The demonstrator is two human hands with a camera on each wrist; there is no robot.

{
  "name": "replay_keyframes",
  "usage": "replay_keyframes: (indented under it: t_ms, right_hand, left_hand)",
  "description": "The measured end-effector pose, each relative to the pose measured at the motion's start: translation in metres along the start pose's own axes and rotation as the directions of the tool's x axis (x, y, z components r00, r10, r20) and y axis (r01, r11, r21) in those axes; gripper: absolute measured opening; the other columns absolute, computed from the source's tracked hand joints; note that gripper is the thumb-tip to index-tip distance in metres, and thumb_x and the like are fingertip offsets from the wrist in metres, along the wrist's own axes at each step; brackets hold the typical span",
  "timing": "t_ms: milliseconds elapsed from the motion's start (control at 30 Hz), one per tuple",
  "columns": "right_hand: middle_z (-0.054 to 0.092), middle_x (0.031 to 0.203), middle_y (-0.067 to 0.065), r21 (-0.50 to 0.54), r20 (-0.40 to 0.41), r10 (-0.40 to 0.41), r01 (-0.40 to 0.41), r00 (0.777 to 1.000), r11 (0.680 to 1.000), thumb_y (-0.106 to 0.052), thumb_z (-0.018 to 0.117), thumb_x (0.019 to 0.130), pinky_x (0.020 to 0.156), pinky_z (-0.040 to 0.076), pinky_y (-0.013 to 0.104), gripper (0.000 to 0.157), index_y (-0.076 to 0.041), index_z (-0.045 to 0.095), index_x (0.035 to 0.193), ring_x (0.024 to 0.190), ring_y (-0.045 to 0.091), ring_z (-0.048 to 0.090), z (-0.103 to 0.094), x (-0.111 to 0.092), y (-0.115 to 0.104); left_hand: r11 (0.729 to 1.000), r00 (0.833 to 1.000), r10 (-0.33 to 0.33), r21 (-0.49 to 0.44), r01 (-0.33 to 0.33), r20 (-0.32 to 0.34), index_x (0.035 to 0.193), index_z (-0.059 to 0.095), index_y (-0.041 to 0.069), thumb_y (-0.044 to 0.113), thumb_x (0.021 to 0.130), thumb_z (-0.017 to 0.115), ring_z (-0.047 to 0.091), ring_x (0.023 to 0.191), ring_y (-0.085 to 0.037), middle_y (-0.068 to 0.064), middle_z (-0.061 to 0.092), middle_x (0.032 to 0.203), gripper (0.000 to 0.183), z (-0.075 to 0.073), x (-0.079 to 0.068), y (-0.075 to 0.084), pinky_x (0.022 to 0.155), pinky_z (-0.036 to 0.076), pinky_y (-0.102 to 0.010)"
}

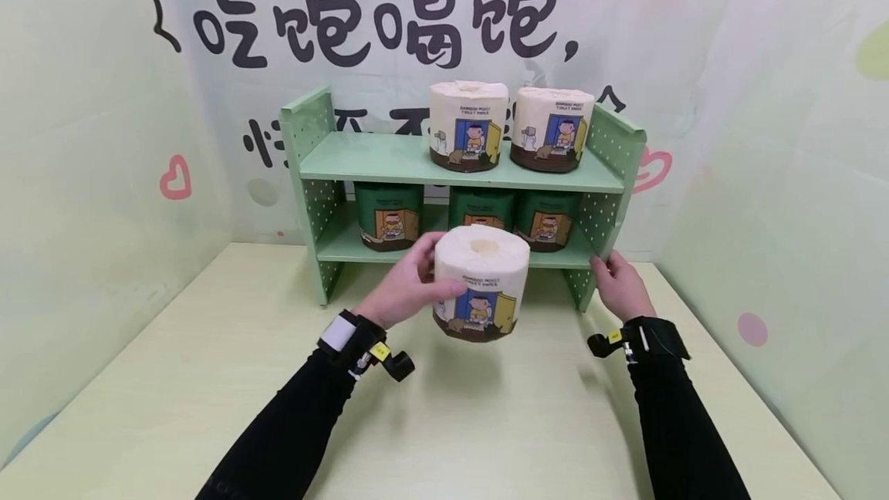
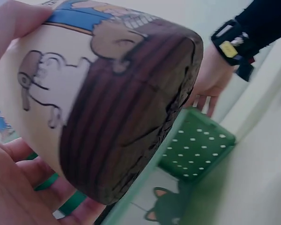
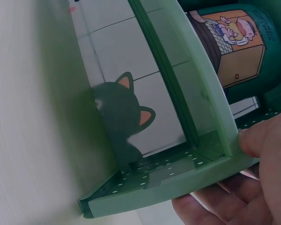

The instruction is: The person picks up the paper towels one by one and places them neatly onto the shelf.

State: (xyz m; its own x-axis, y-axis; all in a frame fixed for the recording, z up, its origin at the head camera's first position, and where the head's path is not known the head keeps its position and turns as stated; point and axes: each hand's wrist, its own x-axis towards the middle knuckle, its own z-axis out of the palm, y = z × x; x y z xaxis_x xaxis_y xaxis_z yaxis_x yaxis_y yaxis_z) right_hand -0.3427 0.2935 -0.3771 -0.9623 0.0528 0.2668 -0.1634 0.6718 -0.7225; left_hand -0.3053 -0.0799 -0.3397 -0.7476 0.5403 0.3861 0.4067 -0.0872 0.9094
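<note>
A white toilet paper roll [image 1: 481, 284] in a printed wrapper is held up in front of the green two-tier shelf [image 1: 389, 159], with my left hand [image 1: 413, 284] gripping its left side. In the left wrist view the thumb lies over the printed side of the roll [image 2: 117, 98] and the other fingers curl behind it. My right hand [image 1: 620, 288] holds the shelf's right side panel near the lower tier. In the right wrist view its thumb [image 3: 255, 138] presses on the panel's edge while the fingers reach around the outside.
Two more white rolls [image 1: 468, 128] [image 1: 553, 130] stand at the right of the upper tier. Three green-wrapped rolls [image 1: 390, 214] stand on the lower tier, two partly hidden by the held roll. The shelf is on a pale table [image 1: 208, 376] against a printed wall.
</note>
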Motion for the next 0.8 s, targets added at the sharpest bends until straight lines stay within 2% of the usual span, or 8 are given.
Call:
replay_keyframes:
  t_ms: [200,367,467,633,800]
  right_hand:
    - [0.05,0.133,0.03,-0.005,-0.001,0.005,-0.005,1.0,1.0,-0.036,0.033,0.11,0.093,0.042,0.061,0.05,-0.001,0.042,0.144,0.112,0.041,0.053,0.0,0.0,0.001]
    - [0.05,0.133,0.029,-0.003,-0.003,0.005,-0.005,1.0,1.0,-0.036,0.034,0.11,0.094,0.042,0.06,0.05,-0.001,0.041,0.145,0.113,0.041,0.053,0.0,0.001,0.001]
    - [0.049,0.134,0.029,0.0,-0.003,0.004,-0.004,1.0,1.0,-0.036,0.034,0.11,0.094,0.042,0.06,0.05,-0.002,0.04,0.146,0.113,0.041,0.052,0.001,0.001,0.0]
    - [0.048,0.135,0.029,0.001,0.0,0.014,-0.014,1.0,1.0,-0.037,0.033,0.11,0.095,0.041,0.061,0.051,-0.002,0.04,0.146,0.113,0.041,0.053,0.001,0.0,0.0]
    - [0.05,0.134,0.029,-0.006,-0.006,0.01,-0.01,1.0,1.0,-0.037,0.033,0.11,0.093,0.042,0.06,0.05,-0.002,0.041,0.146,0.112,0.041,0.053,0.001,0.0,0.001]
  left_hand:
    - [0.997,0.996,0.082,-0.009,-0.082,-0.036,0.147,0.031,0.01,0.05,0.077,0.083,0.056,0.112,-0.031,-0.015,0.054,0.131,0.096,-0.018,0.0,0.026,0.087,0.051,-0.051]
    - [0.983,0.979,0.183,-0.002,-0.184,-0.086,0.145,0.032,0.007,0.05,0.08,0.078,0.057,0.108,-0.036,-0.017,0.056,0.127,0.09,-0.033,0.001,0.049,0.085,0.053,-0.048]
    - [0.969,0.96,0.244,0.005,-0.246,-0.135,0.144,0.035,0.007,0.048,0.084,0.074,0.057,0.103,-0.037,-0.018,0.058,0.122,0.083,-0.042,0.002,0.063,0.082,0.055,-0.043]
    - [0.935,0.917,0.345,-0.011,-0.354,-0.202,0.142,0.04,0.009,0.041,0.089,0.069,0.055,0.099,-0.036,-0.018,0.058,0.119,0.069,-0.057,0.008,0.086,0.079,0.053,-0.038]
    - [0.922,0.88,0.375,0.018,-0.387,-0.291,0.137,0.044,0.011,0.034,0.09,0.066,0.055,0.099,-0.031,-0.016,0.058,0.118,0.056,-0.072,0.015,0.099,0.08,0.049,-0.036]
